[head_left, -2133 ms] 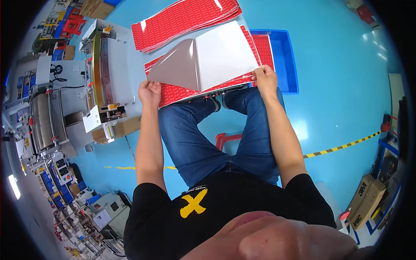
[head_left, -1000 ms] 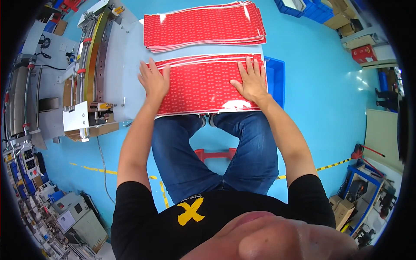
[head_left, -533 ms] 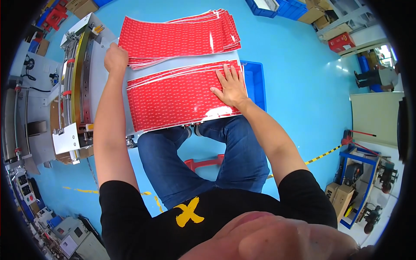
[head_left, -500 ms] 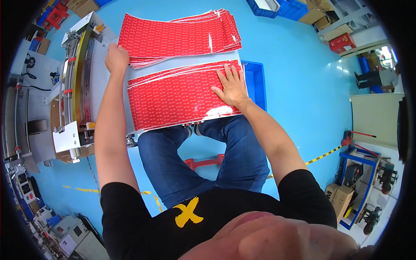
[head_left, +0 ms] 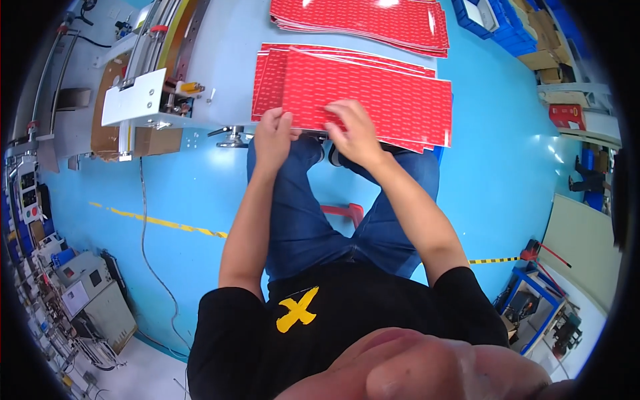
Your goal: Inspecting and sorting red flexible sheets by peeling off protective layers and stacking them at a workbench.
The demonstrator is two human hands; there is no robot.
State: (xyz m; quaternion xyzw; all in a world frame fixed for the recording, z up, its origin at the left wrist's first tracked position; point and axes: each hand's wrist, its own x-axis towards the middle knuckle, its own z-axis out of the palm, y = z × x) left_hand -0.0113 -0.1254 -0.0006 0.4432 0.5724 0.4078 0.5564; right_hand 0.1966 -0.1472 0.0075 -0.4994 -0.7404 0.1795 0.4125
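Red sheet, wide and thin with a small pattern all over it, lies askew on the near pile, leaving sheets in that pile showing at the left end and along the far edge. The pile sits at the near side of the pale table, and a far pile of similar sheets lies just beyond it.

From my distant seat I see the left hand at the sheet's near left corner, fingers curled and drawn close together; I cannot tell whether they pinch it. The right hand reaches over the near edge, its fingers bent above the red face and the thumb spread away from them.

I judge the sheet light and floppy, easy to crease, with a glossy face that could slide on the ones below. I would hold it by the edges, near two corners, with a soft pinch and thumbs and fingers on opposite faces, keeping it gently taut so the middle doesn't buckle.
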